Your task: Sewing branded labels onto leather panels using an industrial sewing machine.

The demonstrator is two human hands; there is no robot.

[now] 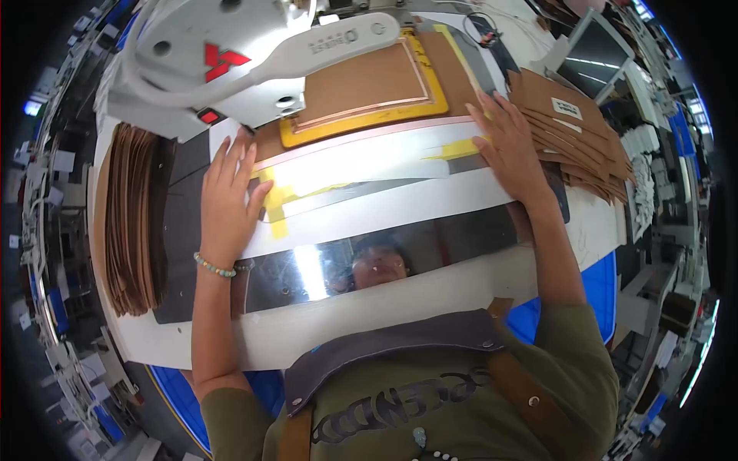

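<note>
A brown fabric panel (361,86) lies flat under a yellow clamp frame (365,127) of a white sewing machine (231,65). My left hand (227,196) lies with its fingers stretched out at the panel's near left corner, beside a strip of yellow tape (273,203). At the opposite end, my right hand (511,146) is spread, its fingertips on or beside the panel's right edge. Neither hand grips anything that I can see. A white plate (361,173) with more yellow tape sits between the hands, just in front of the frame.
A tall stack of brown pieces (132,223) stands at the left. Another brown pile (573,138) fans out at the right, near a screen (596,58). A shiny metal plate (446,250) runs along the table (384,311) close to me. Blue bins (596,288) show below the table edge.
</note>
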